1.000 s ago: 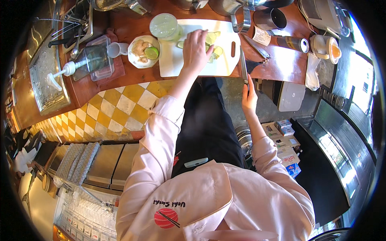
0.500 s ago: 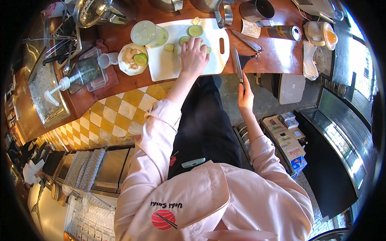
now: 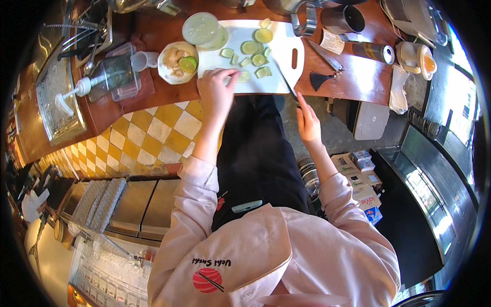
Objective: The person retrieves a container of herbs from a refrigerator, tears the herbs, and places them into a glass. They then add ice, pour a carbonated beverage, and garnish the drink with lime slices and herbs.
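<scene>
Our lime pieces (image 3: 249, 47) lay cut on the white board (image 3: 281, 41), a larger lime piece (image 3: 187, 64) unsliced in the bowl (image 3: 164, 75). Our right hand (image 3: 309, 124) gripped the knife (image 3: 285, 77); whether our curled left hand (image 3: 217, 93) pinched anything, we couldn't tell.

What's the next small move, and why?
Probably steady the nearest lime slice with the left hand: its fingertips are right by that slice, contact unclear, and the right hand holds the knife, blade over the white board.
</scene>
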### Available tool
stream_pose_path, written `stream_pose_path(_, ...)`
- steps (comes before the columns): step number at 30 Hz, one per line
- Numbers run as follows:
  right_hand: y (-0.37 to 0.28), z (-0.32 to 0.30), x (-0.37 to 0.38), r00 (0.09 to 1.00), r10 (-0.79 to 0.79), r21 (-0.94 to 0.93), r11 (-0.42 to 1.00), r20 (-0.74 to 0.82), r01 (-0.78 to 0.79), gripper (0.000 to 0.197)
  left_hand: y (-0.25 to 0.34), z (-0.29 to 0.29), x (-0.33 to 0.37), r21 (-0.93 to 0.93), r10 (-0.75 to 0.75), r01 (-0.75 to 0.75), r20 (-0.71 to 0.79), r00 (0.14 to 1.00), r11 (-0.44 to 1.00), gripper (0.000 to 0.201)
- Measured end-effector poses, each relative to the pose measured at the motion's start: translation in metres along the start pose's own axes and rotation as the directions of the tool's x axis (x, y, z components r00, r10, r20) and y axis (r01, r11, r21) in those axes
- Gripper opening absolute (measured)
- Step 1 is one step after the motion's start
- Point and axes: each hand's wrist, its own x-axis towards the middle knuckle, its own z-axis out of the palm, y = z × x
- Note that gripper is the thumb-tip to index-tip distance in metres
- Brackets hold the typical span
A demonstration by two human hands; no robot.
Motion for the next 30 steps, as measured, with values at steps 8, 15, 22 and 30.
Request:
stream_pose_path(8,-0.018,0.032,0.023,0.925,-0.267,-0.176,0.931,0.269,0.32,0.05,-0.06,-0.002,-0.024,0.022,0.042,-0.043,0.047,0.998,0.999,0.034)
stream_pose_path(15,-0.013,0.029,0.029,0.913,-0.236,-0.212,0.925,0.334,0.317,0.049,-0.057,0.006,-0.029,0.042,0.061,-0.063,0.038,0.997,0.997,0.044)
stream_pose_path(22,-0.014,0.032,0.022,0.907,-0.238,-0.216,0.921,0.346,0.324,0.049,-0.066,0.01,-0.028,0.071,0.036,-0.04,0.054,0.998,0.997,0.039)
stream_pose_path(30,-0.015,0.033,0.02,0.92,-0.215,-0.239,0.923,0.327,0.3,0.049,-0.068,0.009,-0.027,0.033,0.033,-0.035,0.071,0.997,0.999,0.034)
